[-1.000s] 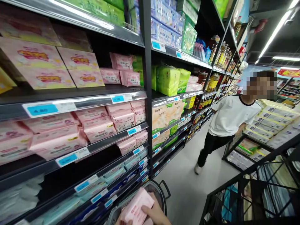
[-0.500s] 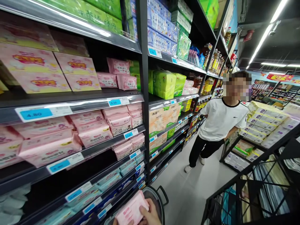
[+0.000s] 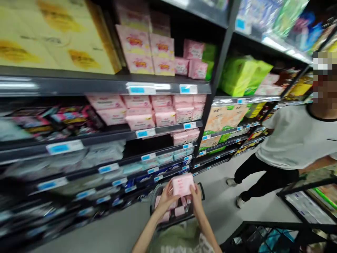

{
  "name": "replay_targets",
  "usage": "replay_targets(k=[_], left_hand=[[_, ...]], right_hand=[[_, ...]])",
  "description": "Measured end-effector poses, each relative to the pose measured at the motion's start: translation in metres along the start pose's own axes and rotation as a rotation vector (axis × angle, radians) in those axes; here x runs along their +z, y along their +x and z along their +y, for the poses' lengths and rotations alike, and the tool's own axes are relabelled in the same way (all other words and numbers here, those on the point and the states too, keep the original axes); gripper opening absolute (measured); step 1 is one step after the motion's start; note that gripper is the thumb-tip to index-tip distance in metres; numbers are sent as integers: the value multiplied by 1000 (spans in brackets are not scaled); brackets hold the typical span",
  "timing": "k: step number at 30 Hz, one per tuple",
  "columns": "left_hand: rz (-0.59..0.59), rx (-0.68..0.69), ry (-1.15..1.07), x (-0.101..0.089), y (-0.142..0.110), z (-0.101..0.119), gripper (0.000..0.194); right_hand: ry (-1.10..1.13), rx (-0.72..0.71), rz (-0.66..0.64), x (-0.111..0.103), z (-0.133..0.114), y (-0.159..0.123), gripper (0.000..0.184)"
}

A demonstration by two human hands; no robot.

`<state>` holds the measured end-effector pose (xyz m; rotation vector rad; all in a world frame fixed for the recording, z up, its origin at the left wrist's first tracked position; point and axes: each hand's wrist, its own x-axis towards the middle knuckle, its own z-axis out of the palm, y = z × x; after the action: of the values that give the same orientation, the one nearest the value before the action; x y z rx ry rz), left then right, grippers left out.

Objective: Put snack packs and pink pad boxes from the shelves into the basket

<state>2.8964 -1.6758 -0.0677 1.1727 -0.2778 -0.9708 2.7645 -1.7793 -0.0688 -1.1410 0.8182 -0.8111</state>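
I hold a pink pack (image 3: 182, 184) with both hands over a dark shopping basket (image 3: 158, 194) that stands on the floor. My left hand (image 3: 165, 198) grips the pack's left edge. My right hand (image 3: 196, 198) grips its right edge. Several more pink packs (image 3: 179, 211) lie inside the basket. Straight ahead, the shelves (image 3: 168, 128) carry rows of similar pink packs (image 3: 155, 113).
A person in a white T-shirt (image 3: 295, 137) and black trousers stands in the aisle at the right. A black metal rack (image 3: 273, 233) fills the lower right corner. Yellow boxes (image 3: 52, 38) sit top left, green packs (image 3: 242, 75) further right. Grey floor (image 3: 126, 230) runs along the shelves.
The view has swung left and down, so the basket and both my arms now show. The pink pack is now held by both hands above the basket. The person appears closer at the right.
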Motion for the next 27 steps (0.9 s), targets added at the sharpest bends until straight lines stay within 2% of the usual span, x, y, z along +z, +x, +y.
replay_targets(k=[4, 8, 13, 17, 19, 20, 22, 24, 25, 27], left_hand=[[-26, 31, -55, 2, -3, 15, 126], [5, 95, -28, 3, -10, 18, 111], [32, 117, -20, 3, -10, 18, 102], [65, 157, 45, 2, -4, 21, 92], [78, 182, 51, 4, -4, 22, 85], [58, 180, 17, 6, -4, 22, 84], [-44, 142, -134, 12, -5, 24, 90], [-135, 88, -331, 16, -5, 25, 100], [-150, 63, -412, 17, -4, 25, 102], [-117, 18, -520, 16, -1, 24, 101]], right_hand=[[40, 149, 61, 9, -20, 4, 73], [77, 234, -21, 16, -30, 5, 74], [92, 213, -15, 19, -35, 7, 71], [36, 155, 57, 19, -29, 7, 71], [-92, 13, 129, 20, -23, 4, 73], [-194, -117, 161, 21, -21, 2, 72], [-442, -475, 163, 20, -16, -4, 65], [-666, -809, 61, 19, -12, -10, 53], [-750, -922, -6, 18, -11, -13, 48], [-860, -1029, -131, 18, -9, -18, 48]])
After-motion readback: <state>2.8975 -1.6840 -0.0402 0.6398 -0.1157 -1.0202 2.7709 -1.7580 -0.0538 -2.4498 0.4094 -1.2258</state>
